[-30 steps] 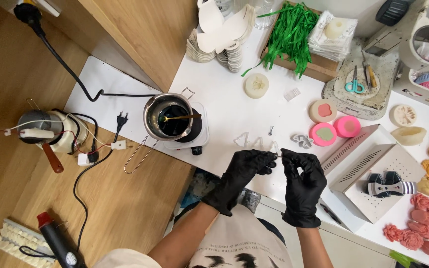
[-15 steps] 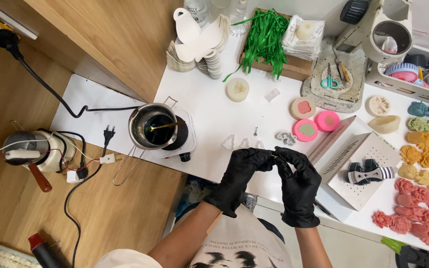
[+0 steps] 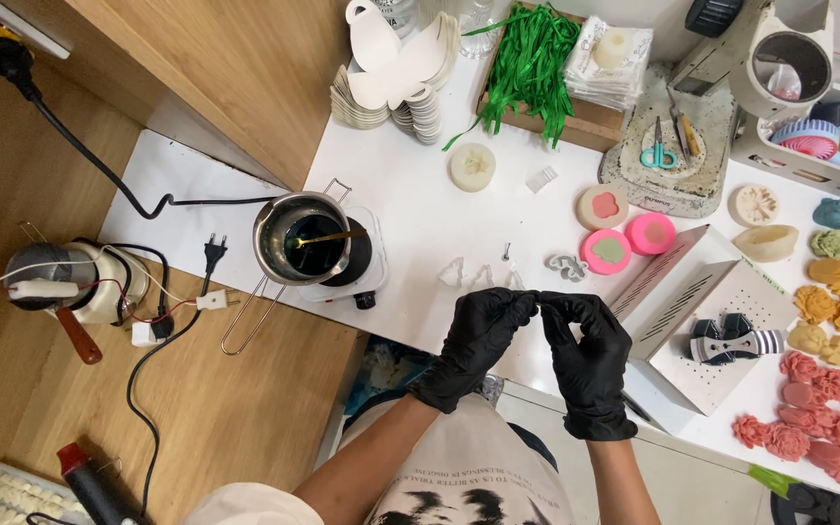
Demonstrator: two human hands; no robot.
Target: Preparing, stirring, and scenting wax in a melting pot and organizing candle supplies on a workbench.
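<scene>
Both grips are pinched shut, fingertips meeting above the white desk: the left black-gloved hand and the right black-gloved hand close on something too small to make out. Small clear moulded pieces lie just beyond them; a steel melting pot of dark liquid stands to the left.

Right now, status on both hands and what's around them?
Left hand and right hand, black-gloved, fingertips pinched together; item between them too small to tell. Clear pieces just beyond. Metal pot on hotplate to the left.
</scene>
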